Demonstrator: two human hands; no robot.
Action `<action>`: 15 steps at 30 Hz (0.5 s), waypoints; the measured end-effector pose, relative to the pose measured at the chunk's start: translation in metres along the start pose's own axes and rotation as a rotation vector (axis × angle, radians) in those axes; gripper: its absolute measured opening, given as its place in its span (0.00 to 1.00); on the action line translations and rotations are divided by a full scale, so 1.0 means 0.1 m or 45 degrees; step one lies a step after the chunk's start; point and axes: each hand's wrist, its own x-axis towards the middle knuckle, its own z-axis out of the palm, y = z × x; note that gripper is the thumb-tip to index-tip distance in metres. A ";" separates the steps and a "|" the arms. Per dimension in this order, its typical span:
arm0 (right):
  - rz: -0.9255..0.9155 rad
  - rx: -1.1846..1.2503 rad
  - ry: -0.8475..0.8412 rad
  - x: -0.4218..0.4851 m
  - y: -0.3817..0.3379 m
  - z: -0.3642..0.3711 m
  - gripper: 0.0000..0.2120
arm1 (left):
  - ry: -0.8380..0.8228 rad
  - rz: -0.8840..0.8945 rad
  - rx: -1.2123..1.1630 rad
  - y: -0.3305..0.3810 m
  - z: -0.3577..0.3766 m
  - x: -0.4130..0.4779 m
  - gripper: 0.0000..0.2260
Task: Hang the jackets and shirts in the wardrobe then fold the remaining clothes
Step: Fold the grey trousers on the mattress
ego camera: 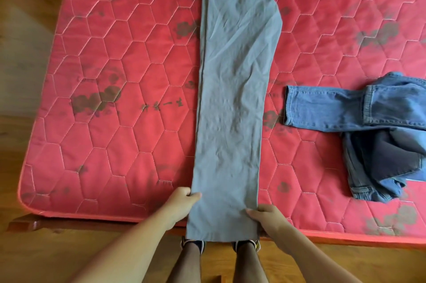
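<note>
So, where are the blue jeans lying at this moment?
In the head view the blue jeans lie crumpled on the right part of the red mattress, to the right of the grey trousers and not touching them.

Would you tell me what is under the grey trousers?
The grey trousers lie on the red mattress; their hem, held by the left hand and right hand, overhangs its edge above the shoes. Anything else beneath is hidden.

A stained red quilted mattress [115,63] sat on a wooden bed frame [23,222]. A pair of grey trousers [235,98] lay flat down its middle, hems overhanging the near edge; crumpled blue jeans [368,126] lay to the right, not touching.
</note>
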 end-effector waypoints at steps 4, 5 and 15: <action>-0.010 -0.067 -0.009 -0.08 -0.07 -0.02 0.10 | -0.157 0.010 -0.071 0.00 -0.16 -0.02 0.15; -0.031 -0.070 -0.001 -0.10 -0.09 -0.01 0.13 | -0.176 0.026 -0.088 0.04 -0.16 -0.05 0.11; -0.137 0.231 -0.066 -0.41 -0.70 -0.15 0.37 | -0.020 0.252 -0.196 0.61 -0.24 -0.39 0.19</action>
